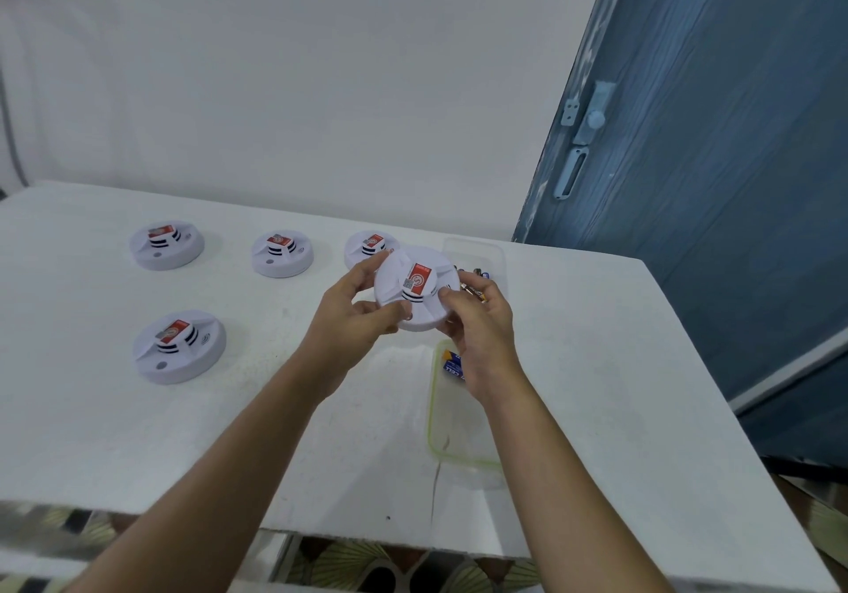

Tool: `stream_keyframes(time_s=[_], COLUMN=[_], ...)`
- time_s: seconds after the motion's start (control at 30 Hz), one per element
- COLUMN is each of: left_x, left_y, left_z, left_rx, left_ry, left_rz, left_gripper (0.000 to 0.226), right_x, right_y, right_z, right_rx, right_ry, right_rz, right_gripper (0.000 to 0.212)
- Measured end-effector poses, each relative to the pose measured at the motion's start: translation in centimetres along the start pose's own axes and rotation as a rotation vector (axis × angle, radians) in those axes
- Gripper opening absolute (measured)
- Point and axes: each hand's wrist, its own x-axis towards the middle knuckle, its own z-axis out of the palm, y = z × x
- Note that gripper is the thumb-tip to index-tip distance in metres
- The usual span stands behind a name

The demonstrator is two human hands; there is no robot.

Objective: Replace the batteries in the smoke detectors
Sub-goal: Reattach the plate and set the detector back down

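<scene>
Above the white desk [596, 363], a smoke detector [415, 289] is held up between both hands, sticker side up: the left hand [355, 317] has its fingers [367, 271] curled round the left rim, and the right hand [479, 321] pinches the right edge.

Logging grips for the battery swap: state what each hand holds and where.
Both hands grip one white smoke detector by its rim: left hand on the left edge, right hand on the right.
</scene>
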Motion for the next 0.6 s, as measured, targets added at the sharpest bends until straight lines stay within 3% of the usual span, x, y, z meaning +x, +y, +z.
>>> stream_keyframes(time_s=[0.23, 0.47, 0.53, 0.6], left_x=[0.0, -0.4, -0.4, -0.2], left_y=[-2.1, -4.7, -5.2, -5.5], left_z=[-2.6, -5.4, -5.9, -6.2], left_rx=[0.037, 0.148, 0.192, 0.309], left_ry=[0.22, 0.306, 0.32, 0.322], left_rz=[-0.098, -0.186, -0.211, -0.22], left_gripper=[0.026, 0.02, 0.022, 0.024], right_x=[0.4, 0.4, 0.4, 0.1], right_y=[2.5, 5.5, 6.1, 6.2], right_z=[1.0, 3.5, 4.1, 4.6], right_rx=[-0.116, -0.386, -0.453, -0.501], right_ry=[-0.052, -0.051, -0.067, -0.082], right_rz=[0.026, 0.07, 0.076, 0.086], right_gripper=[0.026, 0.054, 0.054, 0.042])
